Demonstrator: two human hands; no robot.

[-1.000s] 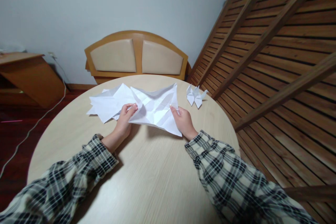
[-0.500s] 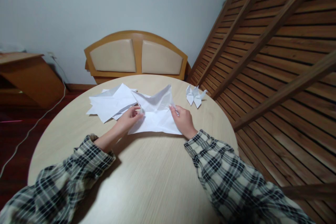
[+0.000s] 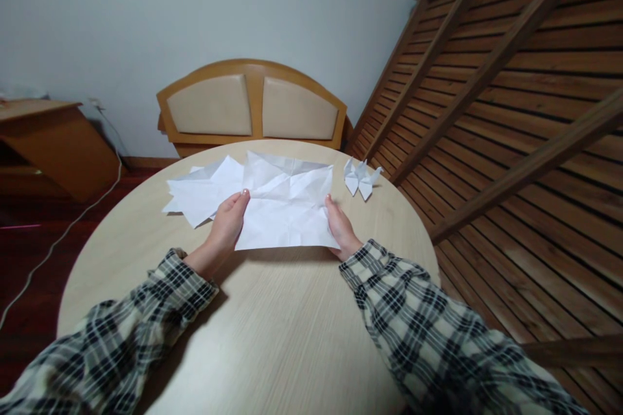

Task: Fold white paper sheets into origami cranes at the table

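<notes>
A creased sheet of white paper (image 3: 289,214) is spread between my two hands, its far half tilted up along a middle crease. My left hand (image 3: 228,224) grips its left edge, thumb on top and fingers hidden underneath. At the opposite edge, my right hand (image 3: 341,224) holds the sheet the same way, thumb over the side. Just left of it, partly covered by the held sheet, lies a pile of white papers (image 3: 199,191) with pointed corners. Folded white origami figures (image 3: 361,178) stand close together beyond my right hand.
Everything rests on a round pale wooden table (image 3: 287,311). Behind it stands a wooden headboard (image 3: 257,97) with cream panels against the wall. A slatted wooden frame (image 3: 511,110) leans along the right side. At left are a wooden desk (image 3: 43,149) and a white cable (image 3: 73,227).
The sheet's far part, peaked with raised corners before, has opened out into a flatter rectangle. My left hand has shifted from the inner fold to the sheet's left edge.
</notes>
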